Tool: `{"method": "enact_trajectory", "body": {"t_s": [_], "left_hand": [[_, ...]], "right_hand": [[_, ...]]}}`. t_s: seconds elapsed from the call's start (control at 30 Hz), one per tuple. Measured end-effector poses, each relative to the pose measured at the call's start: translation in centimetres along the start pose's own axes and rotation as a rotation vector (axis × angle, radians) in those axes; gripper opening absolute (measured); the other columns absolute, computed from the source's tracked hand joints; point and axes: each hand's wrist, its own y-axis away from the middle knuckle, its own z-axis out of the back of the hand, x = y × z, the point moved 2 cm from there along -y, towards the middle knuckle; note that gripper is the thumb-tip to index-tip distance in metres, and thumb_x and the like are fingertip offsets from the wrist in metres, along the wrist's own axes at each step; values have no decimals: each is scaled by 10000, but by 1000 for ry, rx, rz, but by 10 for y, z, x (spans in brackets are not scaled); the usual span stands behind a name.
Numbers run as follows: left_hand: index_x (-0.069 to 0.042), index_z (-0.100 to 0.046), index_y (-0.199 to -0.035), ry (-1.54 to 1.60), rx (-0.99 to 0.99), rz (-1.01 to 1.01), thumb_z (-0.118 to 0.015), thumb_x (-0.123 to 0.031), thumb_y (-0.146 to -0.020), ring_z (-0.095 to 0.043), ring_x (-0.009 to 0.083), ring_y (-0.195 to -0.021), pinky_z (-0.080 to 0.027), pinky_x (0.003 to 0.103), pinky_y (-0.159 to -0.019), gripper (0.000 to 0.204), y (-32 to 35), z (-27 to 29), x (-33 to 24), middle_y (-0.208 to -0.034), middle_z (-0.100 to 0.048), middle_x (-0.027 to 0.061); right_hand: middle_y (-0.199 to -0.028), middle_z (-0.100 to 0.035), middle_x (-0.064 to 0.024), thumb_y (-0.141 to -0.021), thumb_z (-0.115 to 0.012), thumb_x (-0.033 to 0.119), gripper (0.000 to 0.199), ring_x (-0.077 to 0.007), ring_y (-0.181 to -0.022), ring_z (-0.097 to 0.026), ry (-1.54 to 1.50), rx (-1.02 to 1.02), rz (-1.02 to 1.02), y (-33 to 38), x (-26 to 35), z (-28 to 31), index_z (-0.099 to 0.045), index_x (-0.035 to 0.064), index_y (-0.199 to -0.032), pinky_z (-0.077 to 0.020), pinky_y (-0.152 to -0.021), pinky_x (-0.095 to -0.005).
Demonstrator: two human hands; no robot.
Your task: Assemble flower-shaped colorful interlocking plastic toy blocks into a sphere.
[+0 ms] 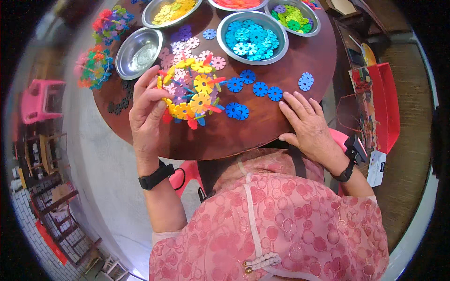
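My left hand grips the left side of a round, hollow openwork ball built from slotted flower-shaped plastic discs. Yellow discs form its visible rim, with red and blue ones sticking out between them. Flat on the table's right part lies my right hand, fingers stretched out. Its fingertips are at the edge of a blue disc; whether they touch it I cannot tell. More loose blue discs lie between the ball and that hand, and a paler blue pair sits farther right.
Behind the ball are loose pink discs. Metal bowls stand farther back: a turquoise-filled one, a yellow-filled one, and one without discs. Finished multicoloured clusters line the left edge. A red bag stands off the table's right side.
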Motion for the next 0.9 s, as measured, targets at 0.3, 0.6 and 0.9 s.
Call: {"method": "enact_trajectory", "body": {"t_s": [0.3,0.6,0.9], "left_hand": [[-54,-702,-1048,-233,62,-17,-687,-126,-889,-433,293,-1356,-351,421,-1117,175,0,3,-18,-1456,-444,137],[-71,-564,-1283,-403,-158,18,-727,-152,-864,-549,216,-1192,-487,352,-946,457,19,-3,-38,-1373,-494,102],[-54,-555,-989,-840,-78,-49,-818,-35,-645,-554,292,-834,-473,362,-726,433,31,-20,-47,-932,-536,113]], "right_hand": [[-975,-507,-152,-788,-709,54,288,-354,-847,-624,-171,-298,74,-54,-9,17,-545,13,-1021,-527,-694,-436],[-974,-533,-181,-761,-754,84,278,-398,-884,-606,-291,-225,18,-66,-18,-1,-553,12,-939,-521,-767,-466],[-866,-571,-178,-745,-781,154,327,-399,-856,-584,-458,-145,-64,-63,-43,-11,-519,30,-897,-474,-723,-465]]}}
